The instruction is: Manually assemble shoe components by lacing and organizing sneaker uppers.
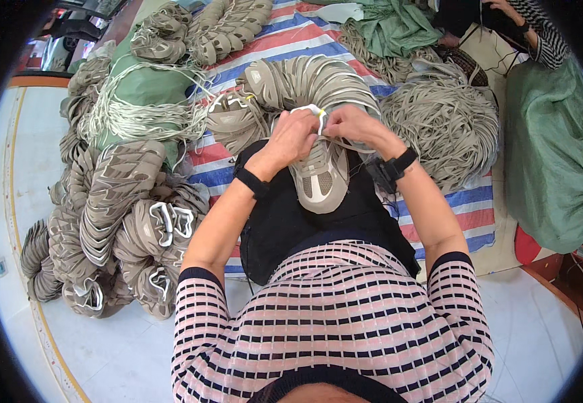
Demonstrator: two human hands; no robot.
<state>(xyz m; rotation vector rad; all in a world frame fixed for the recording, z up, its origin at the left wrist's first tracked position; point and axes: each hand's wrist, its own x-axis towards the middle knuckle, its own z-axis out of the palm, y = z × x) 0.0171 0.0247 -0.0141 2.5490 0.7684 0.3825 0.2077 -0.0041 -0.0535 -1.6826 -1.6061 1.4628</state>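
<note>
A taupe shoe upper point(323, 180) rests over my dark-clad lap, toe toward me, with a pale mesh toe panel. My left hand point(293, 136) is closed on the left side of its opening. Fingers pinched, my right hand point(357, 126) is at the right side of the opening; what sits between its fingertips is too small to make out. A white collar edge with a small yellow mark shows between the hands. A flat taupe lace point(345, 144) trails below my right hand. Just beyond lies a curved row of nested shoe uppers point(305, 77).
Several stacks of shoe uppers point(120, 195) stand at the left. Pale laces point(137, 101) drape over a green bundle. A large heap of taupe laces point(442, 124) lies at the right on the striped sheet point(449, 215). Beyond it stands a green sack point(550, 154); another person's hand point(503, 7) shows far right.
</note>
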